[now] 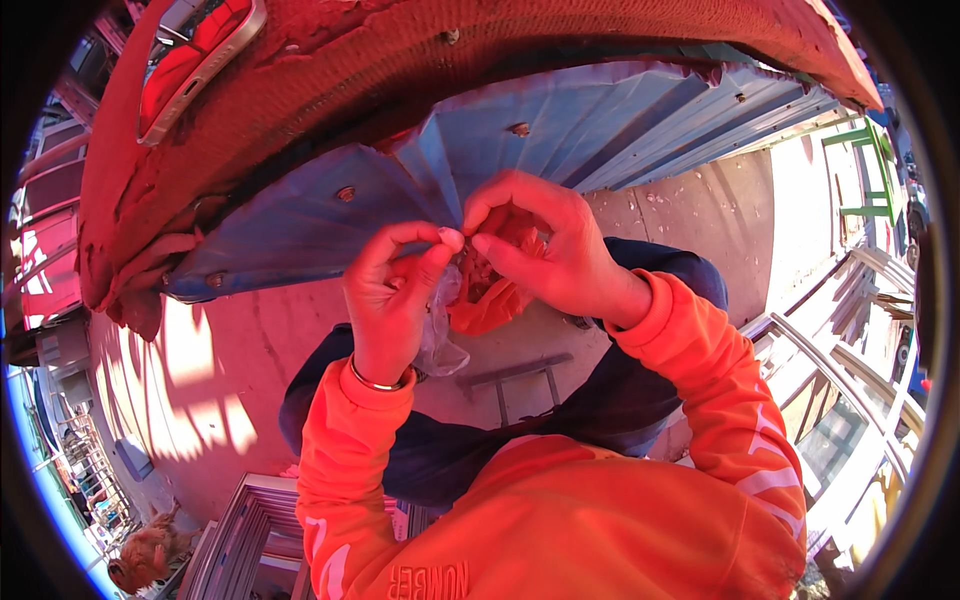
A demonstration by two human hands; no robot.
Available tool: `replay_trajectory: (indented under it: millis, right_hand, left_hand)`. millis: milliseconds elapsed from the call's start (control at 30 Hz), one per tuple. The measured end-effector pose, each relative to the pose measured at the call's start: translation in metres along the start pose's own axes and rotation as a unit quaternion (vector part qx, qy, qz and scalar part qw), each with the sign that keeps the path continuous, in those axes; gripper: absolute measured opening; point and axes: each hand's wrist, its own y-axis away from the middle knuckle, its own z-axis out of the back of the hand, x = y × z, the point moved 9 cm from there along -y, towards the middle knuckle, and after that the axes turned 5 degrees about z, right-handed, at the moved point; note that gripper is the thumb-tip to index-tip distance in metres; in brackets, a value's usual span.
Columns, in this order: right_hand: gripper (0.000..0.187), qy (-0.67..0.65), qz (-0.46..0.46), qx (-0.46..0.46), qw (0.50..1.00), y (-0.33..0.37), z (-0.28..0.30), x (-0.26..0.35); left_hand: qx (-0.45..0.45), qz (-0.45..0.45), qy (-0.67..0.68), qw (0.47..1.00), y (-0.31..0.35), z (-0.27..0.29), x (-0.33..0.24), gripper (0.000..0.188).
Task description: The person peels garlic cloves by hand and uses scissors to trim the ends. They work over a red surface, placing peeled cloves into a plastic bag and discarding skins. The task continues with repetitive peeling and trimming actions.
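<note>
My left hand (388, 295) is raised in front of me, its thumb and forefinger pinched together. Whatever is between those fingertips is too small to name. Close beside it, my right hand (560, 245) curls with thumb and fingers bent toward the left fingertips; what it holds is hidden. Below and between the hands hangs an orange plastic bag (490, 308), with crumpled reddish contents partly visible at its mouth. A clear plastic bag (440, 345) dangles next to it, under the left hand. Which fingers carry the bags I cannot tell.
A blue corrugated metal sheet (590, 125) with screws stands just beyond my hands, below a red-covered surface (370, 80). A phone (205, 85) lies on that cover. Metal frames (245, 520) are stacked at lower left, near a brown dog (150, 550). A green stool (875, 170) stands far right.
</note>
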Motion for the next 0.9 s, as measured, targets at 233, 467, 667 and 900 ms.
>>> replay_trajectory:
  millis: [233, 467, 667, 900]
  right_hand:
    - [0.018, 0.06, 0.057, 0.047, 0.995, -0.0036, -0.0082, 0.0082]
    - [0.016, 0.063, 0.057, 0.036, 0.996, -0.0029, -0.0073, 0.0101]
    - [0.015, 0.054, 0.043, 0.033, 0.997, -0.0033, -0.0073, 0.0106]
    - [0.015, 0.054, 0.068, 0.022, 0.996, -0.0029, -0.0054, 0.0096]
  left_hand:
    - [0.014, -0.001, 0.001, 1.0, 0.0005, 0.0005, 0.0005, 0.012]
    - [0.015, 0.008, 0.013, 1.0, 0.0008, -0.0007, 0.0004, 0.012]
    - [0.012, 0.008, 0.007, 1.0, 0.0004, 0.0007, 0.0019, 0.013]
    - [0.019, 0.059, 0.048, 0.997, 0.0006, 0.0028, 0.0084, 0.014]
